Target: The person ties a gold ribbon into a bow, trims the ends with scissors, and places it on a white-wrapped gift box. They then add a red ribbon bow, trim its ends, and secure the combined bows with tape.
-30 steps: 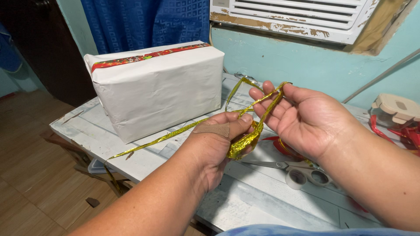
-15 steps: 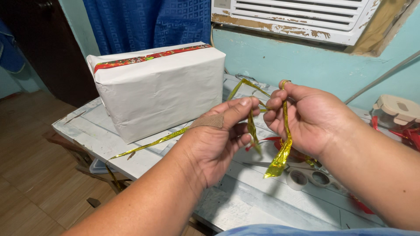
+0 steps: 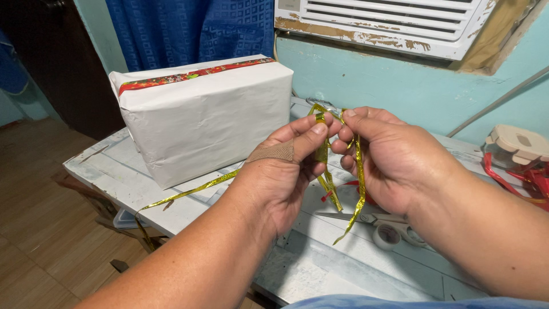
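My left hand (image 3: 286, 177), with a tan bandage on the thumb, pinches a shiny gold ribbon (image 3: 359, 177) between thumb and fingers. My right hand (image 3: 394, 160) pinches the same ribbon right beside it, fingertips almost touching. Two ribbon ends hang down between the hands, and a long tail (image 3: 189, 193) trails left across the table and over its edge. A box wrapped in white paper (image 3: 203, 117) with a red patterned strip on top stands behind the hands at the left.
The white wooden table (image 3: 320, 263) holds scissors (image 3: 366, 217) and a roll of clear tape (image 3: 387, 236) under my right hand. Red ribbon (image 3: 514, 182) and a beige dispenser (image 3: 517, 146) lie at the far right. Blue curtain and turquoise wall stand behind.
Both hands came together and closed on the gold ribbon. The loop held open on my right fingers has been drawn in, and the ribbon ends now hang lower.
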